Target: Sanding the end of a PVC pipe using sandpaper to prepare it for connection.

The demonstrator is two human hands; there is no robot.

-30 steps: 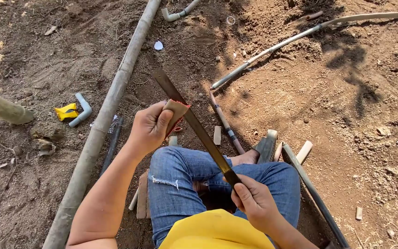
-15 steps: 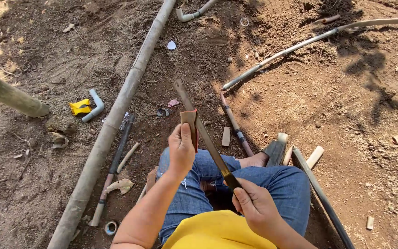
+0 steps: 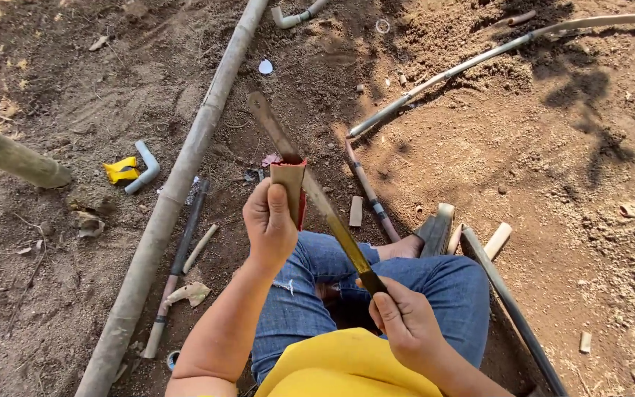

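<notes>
fingers [image 3: 282,209] of our left hand [image 3: 270,224] wrap tight around a small tan block [image 3: 288,180] with a red face, holding it upright above our knees so its top meets the blade. our right hand [image 3: 406,323] clenches the handle end of a long machete [image 3: 310,187], which slants up and away from our lap to a rusty tip over the dirt; we judge the low grip lets the edge bear on the block's top. we sit on the ground, jeans [image 3: 442,283] drawn up. to our left a long bamboo pole [image 3: 185,162] runs along the ground, with a grey pipe elbow [image 3: 145,165] and a yellow scrap [image 3: 119,170] beyond it. a thin bent pipe [image 3: 479,55] lies toward the far right. a small roll of tape [image 3: 173,359] rests by the pole's near end; we see no container holding anything.
</notes>
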